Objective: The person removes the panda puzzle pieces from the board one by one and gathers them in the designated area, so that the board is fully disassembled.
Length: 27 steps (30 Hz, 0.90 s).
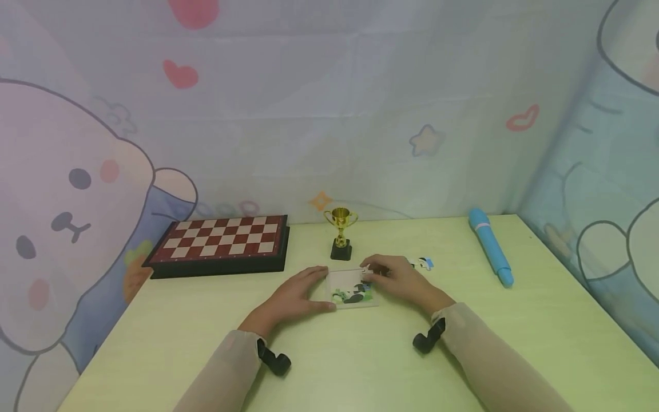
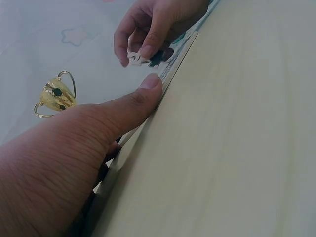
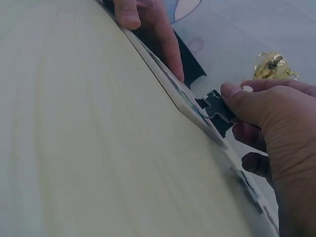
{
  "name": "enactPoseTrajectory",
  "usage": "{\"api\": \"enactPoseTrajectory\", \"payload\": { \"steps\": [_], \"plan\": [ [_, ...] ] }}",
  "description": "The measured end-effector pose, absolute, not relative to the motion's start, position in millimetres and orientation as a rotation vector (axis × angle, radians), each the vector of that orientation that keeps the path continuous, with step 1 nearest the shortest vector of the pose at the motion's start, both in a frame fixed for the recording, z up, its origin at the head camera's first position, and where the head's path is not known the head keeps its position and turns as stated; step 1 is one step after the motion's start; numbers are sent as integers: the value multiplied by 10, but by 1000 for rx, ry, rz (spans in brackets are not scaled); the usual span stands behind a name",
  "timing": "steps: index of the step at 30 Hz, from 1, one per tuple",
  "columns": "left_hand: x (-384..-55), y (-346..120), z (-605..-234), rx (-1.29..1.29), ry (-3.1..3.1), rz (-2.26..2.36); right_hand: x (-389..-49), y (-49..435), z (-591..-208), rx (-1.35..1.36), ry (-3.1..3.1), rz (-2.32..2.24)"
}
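**Right hand (image 1: 395,278) pinches jigsaw piece (image 3: 217,105) at puzzle tray (image 1: 342,278)**

Thumb and finger clamp the piece by the tray's far right corner. The left hand (image 1: 294,298), thumb and fingers spread apart, touches its left side. Behind it stands a gold trophy cup (image 1: 341,229).

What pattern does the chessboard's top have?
The chessboard has red and white checks, clearest in the head view.
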<state>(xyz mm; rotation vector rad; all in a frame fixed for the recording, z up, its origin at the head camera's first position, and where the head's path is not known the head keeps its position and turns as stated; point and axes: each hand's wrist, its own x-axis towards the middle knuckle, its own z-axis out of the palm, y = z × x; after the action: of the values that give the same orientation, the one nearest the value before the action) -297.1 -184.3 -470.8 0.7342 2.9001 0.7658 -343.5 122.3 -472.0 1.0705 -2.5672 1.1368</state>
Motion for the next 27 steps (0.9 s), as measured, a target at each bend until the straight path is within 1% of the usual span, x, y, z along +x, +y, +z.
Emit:
{"api": "enactPoseTrajectory", "payload": {
  "steps": [10,14,17,27],
  "plan": [
    [-2956,-1841,-4706,746,2907,765,-3438,1888,-4749,928,-2536,1132],
    [-2957,-1837,-4703,743,2904,774,-3417,2071,-4760,892,-2525,1114],
    [-2966,-1837,-4703,748,2908,767,-3410,2137,-4764,903,-2528,1087],
    [-2978,-1839,-4723,746,2905,768,-3448,2184,-4812,1069,-2485,883]
  ]
}}
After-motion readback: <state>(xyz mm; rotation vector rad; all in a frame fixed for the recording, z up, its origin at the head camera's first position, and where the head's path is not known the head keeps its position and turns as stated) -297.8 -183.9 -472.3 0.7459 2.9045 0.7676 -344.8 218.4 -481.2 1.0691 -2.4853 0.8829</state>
